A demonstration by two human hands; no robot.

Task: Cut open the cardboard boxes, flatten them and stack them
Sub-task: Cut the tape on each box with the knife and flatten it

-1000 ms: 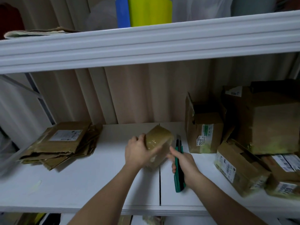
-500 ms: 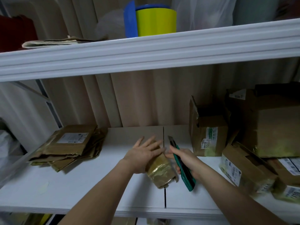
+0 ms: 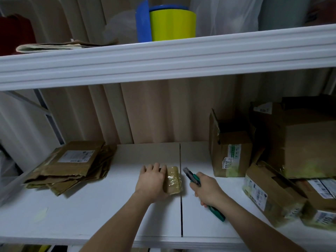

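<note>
A small taped cardboard box (image 3: 174, 180) lies flat on the white shelf (image 3: 91, 206), just left of the seam between the boards. My left hand (image 3: 152, 179) presses down on its left part with straight fingers. My right hand (image 3: 205, 188) grips a green utility knife (image 3: 193, 179), whose tip points up and left and stays a short way right of the box. A stack of flattened boxes (image 3: 72, 164) lies at the shelf's left end.
Several unflattened cardboard boxes (image 3: 231, 151) crowd the right end of the shelf, the largest (image 3: 305, 142) at the back right. An upper shelf (image 3: 163, 57) overhangs, carrying a yellow and blue container (image 3: 169, 24) and folded paper.
My left hand has laid the small box down flat on the shelf and now presses on it. My right hand with the knife has shifted a little to the right of it.
</note>
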